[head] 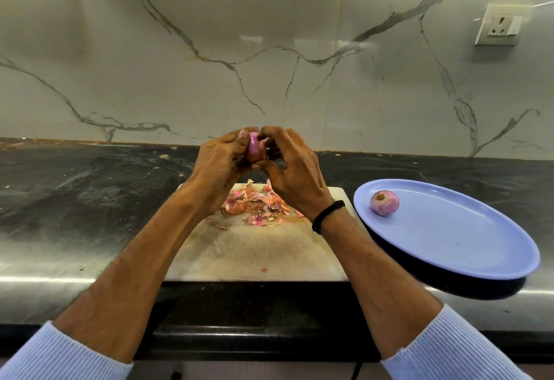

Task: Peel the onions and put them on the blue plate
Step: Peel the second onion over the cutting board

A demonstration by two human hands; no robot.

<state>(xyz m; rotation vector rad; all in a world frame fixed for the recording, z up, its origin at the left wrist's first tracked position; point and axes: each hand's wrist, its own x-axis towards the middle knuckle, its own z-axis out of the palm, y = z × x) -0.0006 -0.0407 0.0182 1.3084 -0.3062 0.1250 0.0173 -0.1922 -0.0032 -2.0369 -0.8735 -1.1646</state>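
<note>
We are noting left grip (pixel 221 163) and right grip (pixel 295 181) pinching onion (pixel 255 147) between them. We are judging it light, firm, slick where bared; advising hold at ends.

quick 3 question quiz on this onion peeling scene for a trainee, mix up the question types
1. True or false: the blue plate is empty.
2. The onion skins lie on: A the plate, B the cutting board, C a bowl.
3. Fill in: the left hand and right hand together hold an ____ above the board.

Key
1. False, a peeled onion lies on it.
2. B
3. onion
</note>
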